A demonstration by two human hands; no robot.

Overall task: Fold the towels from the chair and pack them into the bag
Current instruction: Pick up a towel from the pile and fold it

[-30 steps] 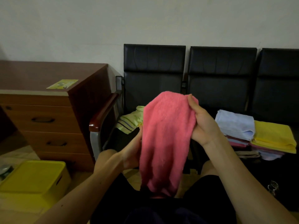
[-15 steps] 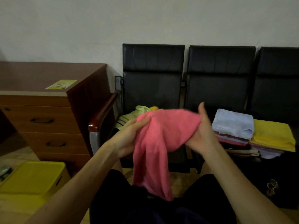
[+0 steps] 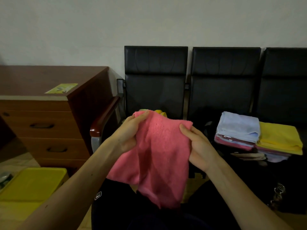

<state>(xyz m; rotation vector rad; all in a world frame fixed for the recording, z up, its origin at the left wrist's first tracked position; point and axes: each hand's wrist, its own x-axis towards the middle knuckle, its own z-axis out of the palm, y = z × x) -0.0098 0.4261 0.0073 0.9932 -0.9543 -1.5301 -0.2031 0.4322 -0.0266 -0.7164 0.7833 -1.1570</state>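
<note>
The left hand [image 3: 131, 131] pinches the upper left corner of a pink towel [image 3: 159, 156], thumb on the near face and fingers curled behind the top edge. The right hand [image 3: 197, 146] grips the upper right corner in the same way. The top edge runs between the hands, higher on the left side. Below it the cloth hangs in loose folds, and its uneven lower edge reaches the lap.

The towel is held in the air in front of the leftmost seat in a row of black chairs [image 3: 156, 80]. A bit of yellow cloth [image 3: 160, 112] peeks out on that seat just behind the towel's top edge. There is open air above the hands, in front of the chair backs.

A stack of folded towels lies to the right, apart from the right hand. It has a blue towel [image 3: 239, 127] on top, and a yellow pile [image 3: 280, 138] lies just beside it. Both rest on a black bag [image 3: 292, 183] whose outline is lost in the dark.

On the left, a wooden armrest [image 3: 104, 117] stands near the left hand. Beyond it are a drawer cabinet [image 3: 41, 127] and a yellow box [image 3: 31, 185] on the floor.
</note>
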